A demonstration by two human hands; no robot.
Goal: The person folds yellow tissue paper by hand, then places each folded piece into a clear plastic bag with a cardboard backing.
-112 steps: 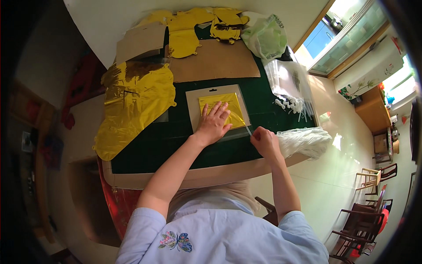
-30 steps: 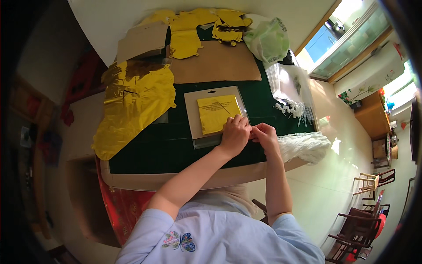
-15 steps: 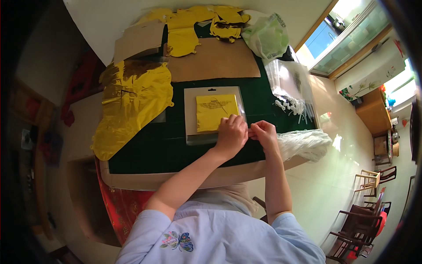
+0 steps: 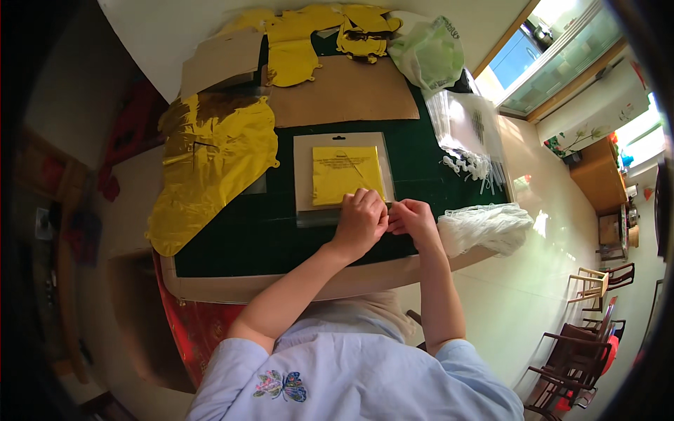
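A clear flat plastic bag (image 4: 309, 219) lies in front of me on the dark green tabletop (image 4: 225, 242). Inside it are a grey-brown backing card (image 4: 303, 168) with a hanging hole and a folded yellow foil piece (image 4: 340, 179). My left hand (image 4: 361, 223) is closed over the bag's lower right corner, its fingers curled and pinching. Beside it, my right hand (image 4: 414, 222) is also pinched, fingertips almost touching the left ones. Whatever is between the fingertips is too small and hidden to identify.
A flat gold foil balloon (image 4: 217, 168) lies at left. Cardboard sheets (image 4: 337, 91) and more gold foil (image 4: 291, 56) sit at the back. On the right are a pale green plastic bag (image 4: 432, 56), clear packets (image 4: 463, 119) and a bundle of white strings (image 4: 484, 228).
Both hands have shifted slightly left and toward me, the left one coming off the foil's lower edge. They stay pinched close together. The bag has barely moved.
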